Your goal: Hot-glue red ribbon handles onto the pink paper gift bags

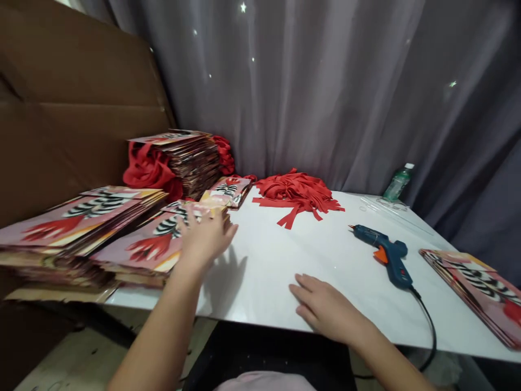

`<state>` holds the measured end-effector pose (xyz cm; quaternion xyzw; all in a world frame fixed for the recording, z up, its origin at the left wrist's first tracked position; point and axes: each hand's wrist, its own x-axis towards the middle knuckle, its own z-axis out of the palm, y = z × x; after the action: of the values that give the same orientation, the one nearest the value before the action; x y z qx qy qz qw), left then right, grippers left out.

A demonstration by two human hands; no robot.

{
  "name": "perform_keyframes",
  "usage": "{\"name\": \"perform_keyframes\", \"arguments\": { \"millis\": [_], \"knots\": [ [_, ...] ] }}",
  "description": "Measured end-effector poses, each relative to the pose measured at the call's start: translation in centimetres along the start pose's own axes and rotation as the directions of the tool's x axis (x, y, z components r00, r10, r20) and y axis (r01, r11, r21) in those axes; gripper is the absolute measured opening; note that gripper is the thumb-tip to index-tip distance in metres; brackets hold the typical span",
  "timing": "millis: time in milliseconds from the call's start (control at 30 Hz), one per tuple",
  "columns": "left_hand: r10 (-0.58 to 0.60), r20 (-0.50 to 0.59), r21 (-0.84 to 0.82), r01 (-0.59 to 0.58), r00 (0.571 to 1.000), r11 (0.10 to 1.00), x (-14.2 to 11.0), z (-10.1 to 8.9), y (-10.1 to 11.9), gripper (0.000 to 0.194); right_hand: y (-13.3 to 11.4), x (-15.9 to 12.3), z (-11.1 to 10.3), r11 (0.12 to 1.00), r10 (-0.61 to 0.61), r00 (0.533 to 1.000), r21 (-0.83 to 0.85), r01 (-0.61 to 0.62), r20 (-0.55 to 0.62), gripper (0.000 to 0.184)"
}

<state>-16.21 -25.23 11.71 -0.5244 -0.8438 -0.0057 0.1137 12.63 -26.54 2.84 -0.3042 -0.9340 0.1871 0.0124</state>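
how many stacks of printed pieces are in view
5: the far-left stack, the near stack by the left hand, the tall stack behind them, the small stack beside the red strips, and the far-right stack. More may be hidden.

A grey curtain (pixel 309 92) dotted with small bright stars (pixel 243 7) hangs behind the white table (pixel 264 260). A white-capped green bottle (pixel 398 184) is at the table's far right, near the curtain. Brown cardboard (pixel 77 125) rises at the left; pale floor (pixel 61 364) shows below.
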Motion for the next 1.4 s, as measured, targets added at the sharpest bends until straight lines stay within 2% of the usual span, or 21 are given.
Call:
{"name": "perform_keyframes", "arguments": {
  "millis": [67,133,167,233,300,333,467,500,533,600,667,767,833,900,1000,1100,1233,1300,1367,1400],
  "knots": [
    [-0.126,0.129,-0.008,0.128,0.984,0.992,-1.6,-0.6,-1.9,0.08,-0.1,-1.7,0.2,0.993,0.091,0.996,0.079,-0.089,-0.022,0.047],
    [-0.069,0.164,-0.04,0.077,0.984,0.996,-3.2,-1.0,-1.8,0.077,0.0,-2.7,0.1,0.982,0.15,0.987,0.121,-0.143,-0.052,0.046],
    [-0.012,0.151,-0.053,0.02,0.988,0.998,-4.0,-1.0,-1.1,0.075,0.3,-2.7,0.0,0.98,0.166,0.984,0.126,-0.156,-0.068,0.046],
    [0.238,0.088,-0.18,-0.22,0.967,0.959,-5.7,-0.9,0.9,0.07,1.0,-2.2,-0.2,0.978,0.188,0.976,0.117,-0.175,-0.108,0.045],
    [0.434,-0.002,-0.25,-0.421,0.901,0.872,-7.2,-0.4,3.2,0.075,2.2,-0.9,-0.6,0.973,0.222,0.961,0.104,-0.206,-0.165,0.047],
    [0.507,-0.008,-0.263,-0.491,0.862,0.831,-7.8,0.0,4.1,0.078,2.8,-0.2,-0.8,0.971,0.233,0.952,0.108,-0.215,-0.198,0.047],
    [0.68,0.243,-0.302,-0.612,0.691,0.731,-9.0,1.8,5.9,0.068,5.3,2.9,-1.9,0.967,0.241,0.932,0.147,-0.208,-0.269,0.039],
    [0.694,0.281,-0.313,-0.62,0.663,0.719,-9.0,2.1,5.9,0.066,6.0,3.7,-2.3,0.964,0.256,0.927,0.146,-0.223,-0.275,0.037],
    [0.698,0.295,-0.317,-0.622,0.653,0.716,-9.0,2.2,5.8,0.064,6.8,4.6,-2.7,0.957,0.284,0.916,0.139,-0.254,-0.284,0.036],
    [0.688,0.297,-0.309,-0.615,0.662,0.726,-8.8,2.1,5.5,0.059,8.3,6.6,-3.6,0.936,0.351,0.882,0.121,-0.33,-0.314,0.036],
    [0.653,0.313,-0.275,-0.592,0.69,0.758,-8.6,1.7,5.2,0.051,9.9,9.0,-4.7,0.912,0.408,0.851,0.105,-0.396,-0.332,0.035],
    [0.595,0.349,-0.217,-0.555,0.724,0.803,-8.2,1.5,5.1,0.048,11.6,12.6,-5.7,0.88,0.47,0.825,0.086,-0.468,-0.314,0.027],
    [0.64,0.323,-0.262,-0.584,0.697,0.768,-8.1,2.1,5.4,0.063,12.1,14.5,-5.7,0.858,0.507,0.807,0.088,-0.505,-0.303,0.027],
    [0.718,0.266,-0.335,-0.637,0.643,0.694,-8.0,3.1,5.8,0.075,12.2,15.5,-5.4,0.839,0.54,0.784,0.115,-0.533,-0.308,0.03],
    [0.774,0.209,-0.317,-0.707,0.598,0.632,-7.6,4.7,6.0,0.058,12.3,15.6,-4.9,0.825,0.564,0.754,0.205,-0.526,-0.336,0.029],
    [0.795,0.173,-0.219,-0.764,0.581,0.606,-7.0,5.6,5.6,0.053,12.2,14.2,-5.4,0.833,0.546,0.743,0.343,-0.433,-0.388,0.022],
    [0.777,0.125,-0.145,-0.763,0.617,0.629,-6.1,5.4,4.1,0.075,11.1,11.1,-7.7,0.834,0.477,0.69,0.527,-0.162,-0.544,0.028],
    [0.748,0.108,-0.157,-0.732,0.654,0.663,-5.6,5.2,3.3,0.077,10.0,9.3,-8.9,0.812,0.446,0.659,0.583,-0.014,-0.605,0.032],
    [0.688,0.041,-0.223,-0.664,0.725,0.714,-5.0,5.1,2.6,0.065,8.8,7.8,-9.5,0.762,0.407,0.641,0.629,0.155,-0.651,0.035],
    [0.643,-0.019,-0.269,-0.623,0.766,0.734,-4.8,5.2,2.3,0.057,8.3,7.2,-9.5,0.708,0.382,0.638,0.655,0.263,-0.669,0.034]
  ]
}}
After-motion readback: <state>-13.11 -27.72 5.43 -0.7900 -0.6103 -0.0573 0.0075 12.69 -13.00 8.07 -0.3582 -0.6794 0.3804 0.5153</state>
